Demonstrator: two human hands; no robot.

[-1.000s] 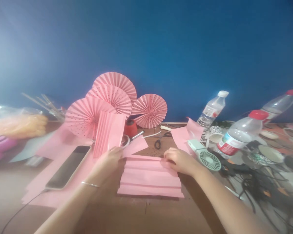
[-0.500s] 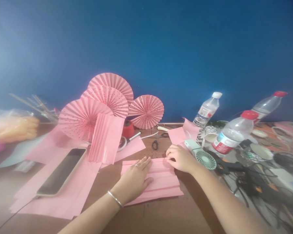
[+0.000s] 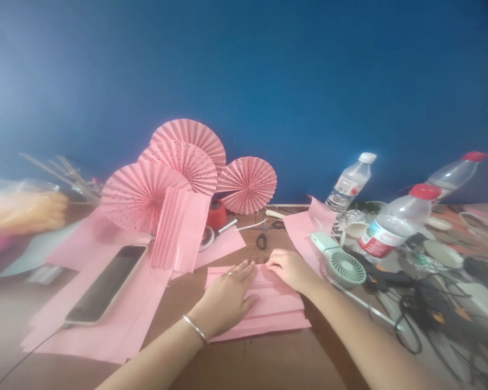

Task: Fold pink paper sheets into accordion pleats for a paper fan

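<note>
A pink sheet of paper [image 3: 270, 313] with several crosswise creases lies on the brown table in front of me. My left hand [image 3: 230, 295] rests flat on its left part, fingers stretched out and pointing to the far edge. A ring and a silver bracelet are on that hand and wrist. At the far edge, right of the left fingertips, the bent fingers of my right hand [image 3: 290, 271] pinch the paper. The exact grip is partly hidden by the hand itself.
Several round pink paper fans [image 3: 248, 184] stand against the blue wall. A folded pink paper [image 3: 181, 230], a phone [image 3: 106, 287] and more pink sheets [image 3: 117, 344] lie left. On the right are a green handheld fan [image 3: 345, 268], bottles [image 3: 394, 225] and tangled cables [image 3: 427, 303].
My right hand has moved left along the paper's far edge, closer to the left fingertips. My left hand stays flat on the sheet. The whole view has shifted slightly.
</note>
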